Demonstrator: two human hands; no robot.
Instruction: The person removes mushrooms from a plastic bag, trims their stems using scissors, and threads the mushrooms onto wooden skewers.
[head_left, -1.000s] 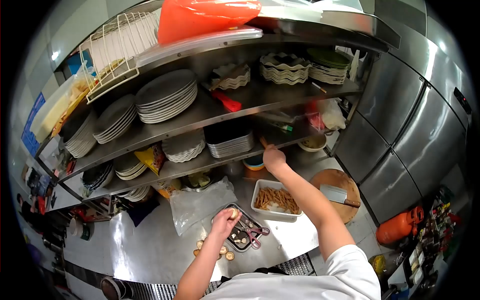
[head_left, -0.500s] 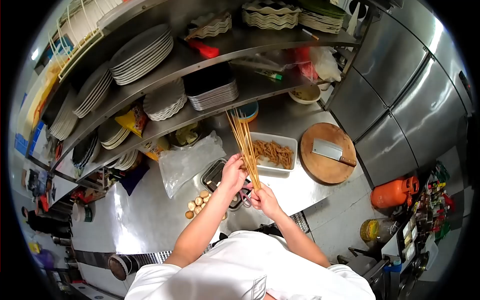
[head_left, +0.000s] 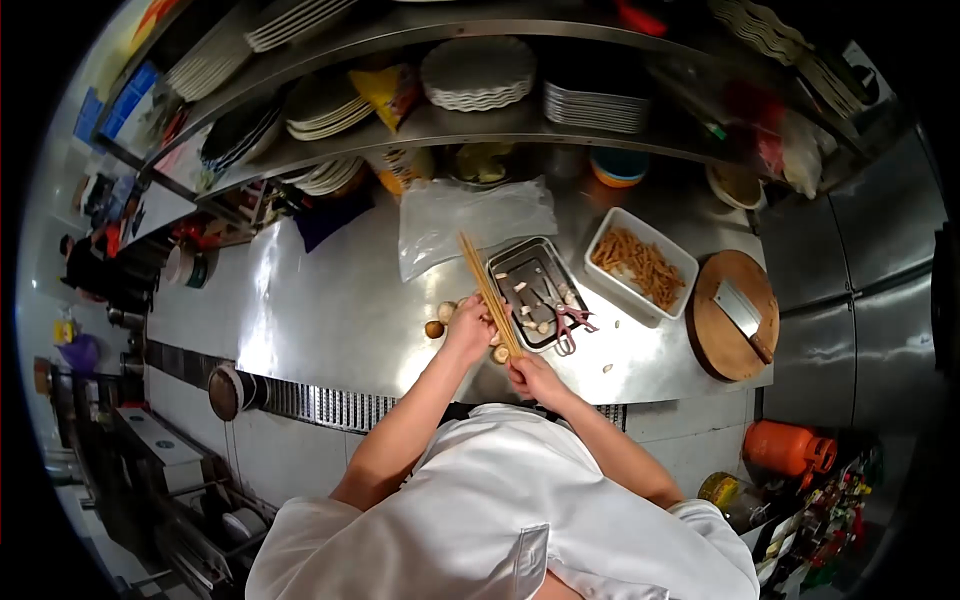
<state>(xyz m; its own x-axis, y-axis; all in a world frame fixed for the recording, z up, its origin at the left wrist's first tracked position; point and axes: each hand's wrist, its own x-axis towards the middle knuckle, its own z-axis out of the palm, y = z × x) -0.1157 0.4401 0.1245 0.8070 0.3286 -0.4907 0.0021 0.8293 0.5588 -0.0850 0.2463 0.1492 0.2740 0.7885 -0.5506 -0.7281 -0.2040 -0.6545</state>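
A bundle of thin wooden skewers [head_left: 484,285] slants over the steel table, held in both hands. My left hand [head_left: 470,330] is closed around its middle, and my right hand [head_left: 532,378] grips the lower end near the table's front edge. Mushrooms [head_left: 446,311] lie beside and partly behind my left hand. Just right of the skewers is a dark metal tray [head_left: 517,272] with small pale pieces in it. Red-handled scissors [head_left: 565,325] rest across the tray's right side.
A white container [head_left: 645,228] of brown strips stands right of the tray. Beyond it, a cleaver [head_left: 738,308] lies on a round wooden board [head_left: 715,350]. A clear plastic bag [head_left: 420,235] lies behind the tray. Shelves of plates [head_left: 478,72] overhang the back.
From reaching toward the shelf, my right hand has come down to the front with the skewers. My left hand, earlier holding a mushroom over the tray, now grips the skewers. The view has shifted.
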